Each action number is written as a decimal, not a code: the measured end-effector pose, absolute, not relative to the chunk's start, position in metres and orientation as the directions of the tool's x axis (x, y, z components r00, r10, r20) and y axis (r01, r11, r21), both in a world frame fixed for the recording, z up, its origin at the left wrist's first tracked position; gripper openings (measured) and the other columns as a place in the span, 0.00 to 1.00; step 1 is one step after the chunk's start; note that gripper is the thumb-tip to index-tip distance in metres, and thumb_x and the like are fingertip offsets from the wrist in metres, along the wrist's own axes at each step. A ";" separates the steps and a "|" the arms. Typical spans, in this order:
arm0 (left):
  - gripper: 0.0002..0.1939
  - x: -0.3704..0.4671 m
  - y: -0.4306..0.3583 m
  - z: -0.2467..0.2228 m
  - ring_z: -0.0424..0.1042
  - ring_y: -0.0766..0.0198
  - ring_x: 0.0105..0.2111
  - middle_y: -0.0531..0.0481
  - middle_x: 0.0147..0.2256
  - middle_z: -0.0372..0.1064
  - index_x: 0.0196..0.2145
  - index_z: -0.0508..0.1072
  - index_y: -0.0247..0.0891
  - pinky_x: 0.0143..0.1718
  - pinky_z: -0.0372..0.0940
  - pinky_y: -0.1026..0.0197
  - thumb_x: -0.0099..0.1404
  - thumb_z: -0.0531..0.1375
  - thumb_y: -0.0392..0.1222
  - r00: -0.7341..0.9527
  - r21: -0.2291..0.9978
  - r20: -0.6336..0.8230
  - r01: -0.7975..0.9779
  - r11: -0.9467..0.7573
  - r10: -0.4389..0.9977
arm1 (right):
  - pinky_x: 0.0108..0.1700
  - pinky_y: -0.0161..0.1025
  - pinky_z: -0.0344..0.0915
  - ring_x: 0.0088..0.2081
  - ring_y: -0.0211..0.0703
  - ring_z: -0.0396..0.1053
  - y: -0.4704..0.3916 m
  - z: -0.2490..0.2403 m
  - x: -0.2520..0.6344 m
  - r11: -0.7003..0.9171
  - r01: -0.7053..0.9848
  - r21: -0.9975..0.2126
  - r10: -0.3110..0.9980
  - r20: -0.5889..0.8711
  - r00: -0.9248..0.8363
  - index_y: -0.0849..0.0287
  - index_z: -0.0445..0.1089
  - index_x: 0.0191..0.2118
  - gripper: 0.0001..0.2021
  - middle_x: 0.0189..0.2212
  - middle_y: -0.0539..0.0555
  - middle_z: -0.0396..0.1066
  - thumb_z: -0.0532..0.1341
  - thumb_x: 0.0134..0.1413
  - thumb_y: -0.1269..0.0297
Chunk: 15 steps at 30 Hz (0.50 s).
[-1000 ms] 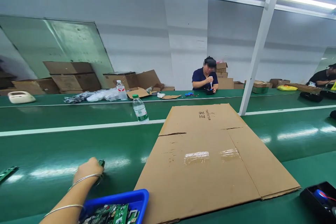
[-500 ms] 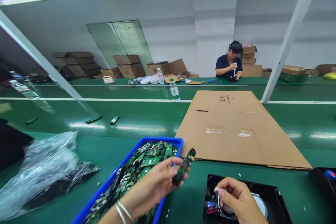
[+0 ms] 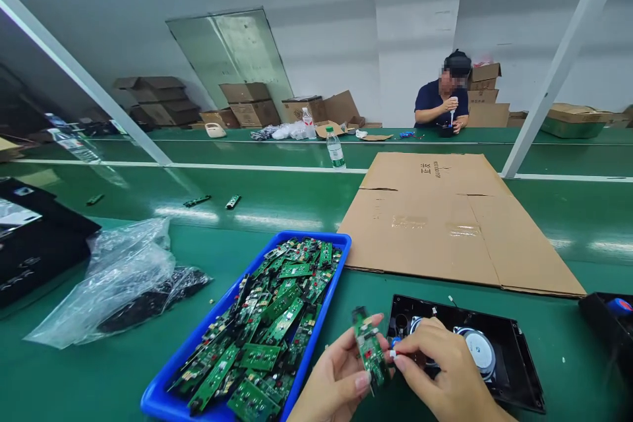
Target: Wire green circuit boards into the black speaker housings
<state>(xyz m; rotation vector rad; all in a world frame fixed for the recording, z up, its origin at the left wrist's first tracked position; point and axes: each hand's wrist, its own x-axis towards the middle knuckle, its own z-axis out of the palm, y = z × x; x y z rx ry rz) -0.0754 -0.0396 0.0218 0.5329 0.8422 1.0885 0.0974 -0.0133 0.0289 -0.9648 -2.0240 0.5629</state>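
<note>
Between the thumb and fingers of my left hand is a green circuit board, tilted upright with small parts on its face. My right hand pinches a small white wire connector close to the board's right edge; whether the two touch I cannot tell. Under and behind the right hand lies a black speaker housing with a round speaker showing; the hand hides part of it. A blue tray piled with loose circuit boards stands left of my hands.
Flattened cardboard lies beyond the housing. A clear plastic bag and a black box are at left. Another black case sits at far right. A water bottle and a co-worker are across the bench.
My left hand has brought the circuit board from beside the tray down and right, next to the connector. My right hand has shifted slightly left with the connector. The view has tilted downward.
</note>
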 end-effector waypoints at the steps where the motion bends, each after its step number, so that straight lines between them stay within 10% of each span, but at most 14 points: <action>1: 0.31 -0.076 -0.040 0.020 0.71 0.58 0.37 0.48 0.37 0.73 0.46 0.75 0.41 0.39 0.66 0.64 0.42 0.74 0.44 0.195 0.747 -0.323 -0.548 0.376 0.926 | 0.28 0.32 0.58 0.23 0.34 0.63 -0.014 0.030 0.097 0.607 0.430 -0.668 0.792 0.469 -0.390 0.60 0.68 0.27 0.11 0.21 0.49 0.69 0.53 0.57 0.68; 15: 0.18 -0.056 -0.051 0.011 0.66 0.48 0.53 0.46 0.51 0.69 0.36 0.73 0.45 0.51 0.63 0.57 0.47 0.72 0.46 -0.014 0.927 -0.155 -0.348 0.140 0.988 | 0.25 0.31 0.56 0.21 0.33 0.61 -0.017 0.021 0.088 0.721 0.527 -0.449 0.672 0.636 -0.378 0.60 0.62 0.24 0.13 0.19 0.49 0.64 0.49 0.58 0.73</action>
